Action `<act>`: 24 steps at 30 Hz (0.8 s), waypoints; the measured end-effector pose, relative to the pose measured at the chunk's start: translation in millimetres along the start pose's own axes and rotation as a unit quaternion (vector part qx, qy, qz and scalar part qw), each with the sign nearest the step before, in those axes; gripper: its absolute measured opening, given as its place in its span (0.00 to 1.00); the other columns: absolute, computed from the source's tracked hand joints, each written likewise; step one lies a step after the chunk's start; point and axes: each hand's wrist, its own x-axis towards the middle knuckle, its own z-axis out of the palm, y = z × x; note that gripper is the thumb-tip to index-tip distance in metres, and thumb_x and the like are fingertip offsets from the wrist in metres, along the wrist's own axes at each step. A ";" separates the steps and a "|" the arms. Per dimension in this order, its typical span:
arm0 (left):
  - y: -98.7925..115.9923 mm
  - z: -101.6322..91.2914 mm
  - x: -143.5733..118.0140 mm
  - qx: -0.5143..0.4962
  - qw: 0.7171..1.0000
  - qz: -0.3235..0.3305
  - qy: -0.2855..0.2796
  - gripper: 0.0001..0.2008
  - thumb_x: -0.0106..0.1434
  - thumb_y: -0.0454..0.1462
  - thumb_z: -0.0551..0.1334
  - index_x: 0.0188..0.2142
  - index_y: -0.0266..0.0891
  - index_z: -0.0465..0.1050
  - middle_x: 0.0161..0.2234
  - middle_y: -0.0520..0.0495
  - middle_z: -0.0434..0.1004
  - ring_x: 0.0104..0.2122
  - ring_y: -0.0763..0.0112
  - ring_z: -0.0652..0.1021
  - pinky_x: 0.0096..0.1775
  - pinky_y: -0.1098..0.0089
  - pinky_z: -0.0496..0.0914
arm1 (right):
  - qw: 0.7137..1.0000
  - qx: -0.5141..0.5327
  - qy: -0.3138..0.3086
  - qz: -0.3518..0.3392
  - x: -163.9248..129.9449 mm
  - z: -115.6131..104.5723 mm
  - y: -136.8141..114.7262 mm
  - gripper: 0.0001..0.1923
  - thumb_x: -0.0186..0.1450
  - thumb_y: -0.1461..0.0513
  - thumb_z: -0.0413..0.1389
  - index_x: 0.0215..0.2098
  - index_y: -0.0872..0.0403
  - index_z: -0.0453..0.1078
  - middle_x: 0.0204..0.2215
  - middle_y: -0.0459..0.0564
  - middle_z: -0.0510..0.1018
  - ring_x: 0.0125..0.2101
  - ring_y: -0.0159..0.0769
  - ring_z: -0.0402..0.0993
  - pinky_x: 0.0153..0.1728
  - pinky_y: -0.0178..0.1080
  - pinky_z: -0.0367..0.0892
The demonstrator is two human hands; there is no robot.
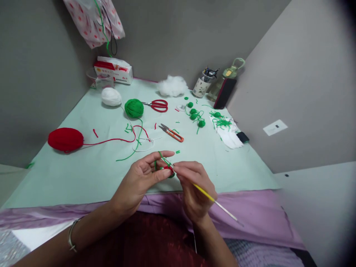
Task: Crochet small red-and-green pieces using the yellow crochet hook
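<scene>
Your fingers [167,171] hide most of the small red-green piece [167,168]; hook tip unseen. Patterned bag [93,22] cut off at frame top.

The light is soft and even, and it seems to come from above. The table [83,170] is bright, with only small, faint shadows under the yarn balls. The walls look grey and dimmer. The edges bend and stretch, and the right corners go dark. Far-off things look a little fuzzy.
</scene>
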 end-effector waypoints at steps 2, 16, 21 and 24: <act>0.0 -0.7 1.0 0.006 1.000 0.006 0.010 0.18 0.59 0.39 0.77 0.49 0.48 0.84 0.32 0.54 0.78 0.36 0.76 0.76 0.43 0.76 0.70 | 0.998 0.051 0.001 0.041 3.0 -0.8 -0.6 0.17 0.69 0.70 0.59 0.47 0.44 0.81 0.39 0.48 0.83 0.40 0.35 0.81 0.40 0.39 0.77; -2.6 -5.4 4.0 0.095 0.989 0.089 0.069 0.16 0.58 0.36 0.76 0.47 0.49 0.84 0.32 0.54 0.77 0.35 0.75 0.75 0.40 0.76 0.70 | 0.989 0.116 0.022 0.092 4.1 -3.8 -0.2 0.10 0.71 0.66 0.58 0.41 0.49 0.81 0.33 0.47 0.82 0.37 0.35 0.78 0.38 0.39 0.74; -3.0 -5.5 3.0 0.100 0.988 0.094 0.074 0.16 0.58 0.38 0.77 0.46 0.50 0.85 0.33 0.54 0.78 0.35 0.75 0.75 0.41 0.76 0.70 | 0.994 0.078 0.012 0.074 2.4 -5.9 -4.4 0.10 0.71 0.68 0.57 0.41 0.50 0.81 0.35 0.47 0.82 0.39 0.34 0.78 0.40 0.38 0.75; -4.5 -6.5 1.8 0.105 0.986 0.102 0.074 0.15 0.59 0.38 0.76 0.46 0.51 0.85 0.34 0.54 0.79 0.36 0.75 0.75 0.42 0.76 0.69 | 0.997 0.056 0.007 0.056 0.5 -7.1 -8.5 0.12 0.71 0.70 0.57 0.43 0.50 0.80 0.36 0.47 0.82 0.40 0.33 0.78 0.41 0.37 0.75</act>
